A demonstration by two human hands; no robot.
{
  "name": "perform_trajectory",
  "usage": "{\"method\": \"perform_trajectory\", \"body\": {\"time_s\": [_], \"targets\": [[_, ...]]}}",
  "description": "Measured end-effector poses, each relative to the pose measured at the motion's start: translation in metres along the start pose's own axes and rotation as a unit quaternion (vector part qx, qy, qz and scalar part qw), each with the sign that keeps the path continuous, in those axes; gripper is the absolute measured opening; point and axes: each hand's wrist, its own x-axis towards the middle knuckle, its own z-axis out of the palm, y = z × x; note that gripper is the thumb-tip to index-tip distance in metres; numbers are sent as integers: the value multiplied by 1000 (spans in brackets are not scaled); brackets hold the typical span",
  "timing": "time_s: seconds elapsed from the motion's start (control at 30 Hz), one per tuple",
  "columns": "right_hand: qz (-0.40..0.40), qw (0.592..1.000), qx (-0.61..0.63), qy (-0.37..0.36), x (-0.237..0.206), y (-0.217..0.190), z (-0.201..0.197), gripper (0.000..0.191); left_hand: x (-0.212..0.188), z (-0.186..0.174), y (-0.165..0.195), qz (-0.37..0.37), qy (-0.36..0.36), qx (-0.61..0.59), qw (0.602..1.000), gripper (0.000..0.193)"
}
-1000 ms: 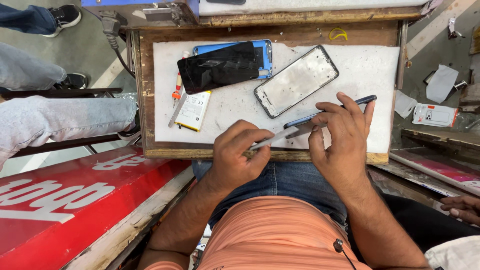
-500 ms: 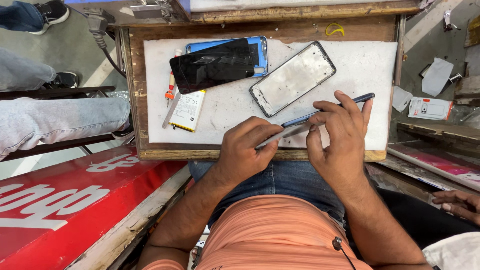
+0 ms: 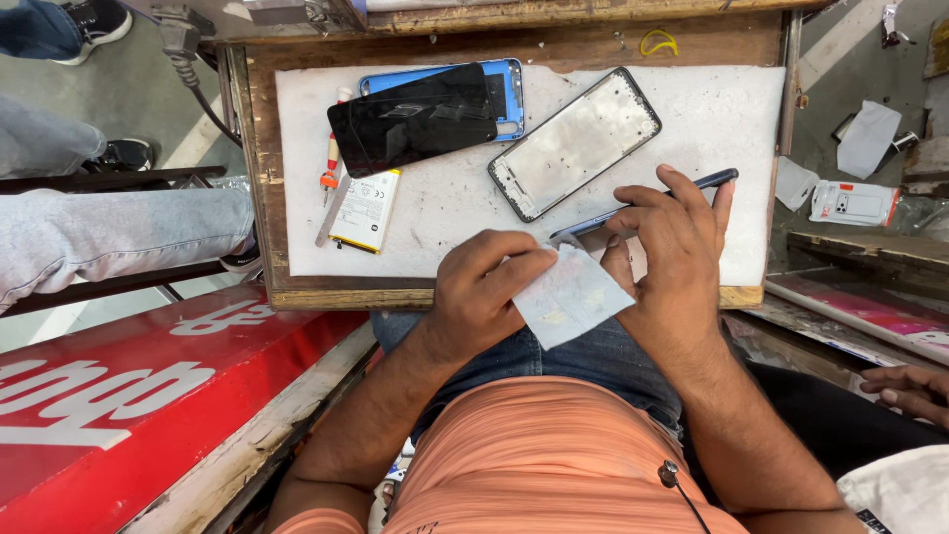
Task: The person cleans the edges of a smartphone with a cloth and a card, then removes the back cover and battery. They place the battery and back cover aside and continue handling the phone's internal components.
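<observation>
The right hand (image 3: 672,247) grips a dark phone part (image 3: 643,206) edge-up, just below the bare phone frame (image 3: 575,143); the left hand (image 3: 484,292) pinches a white wipe (image 3: 573,297) against it. Cleaning looks midway; reassembly remains.

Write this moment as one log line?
left hand: peels white film | right hand: holds phone panel | bench: phone frame

On the bench (image 3: 712,109), a screen panel (image 3: 413,121) overlaps a phone back (image 3: 506,84) near the far edge, the battery (image 3: 364,210) toward the left edge, the frame (image 3: 575,143) mid-bench.
</observation>
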Motion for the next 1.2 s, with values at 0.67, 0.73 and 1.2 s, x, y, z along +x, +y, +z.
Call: {"method": "perform_trajectory", "body": {"time_s": [0.67, 0.73, 1.2], "targets": [[-7, 1000, -1, 4, -1, 1, 2, 24, -10, 12, -5, 55, -6, 40, 998, 35], [-7, 1000, 3, 4, -1, 1, 1, 23, -10, 13, -5, 55, -7, 43, 998, 34], [-7, 1000, 11, 5, -3, 4, 3, 16, -7, 17, 0, 49, -11, 56, 997, 28]]}}
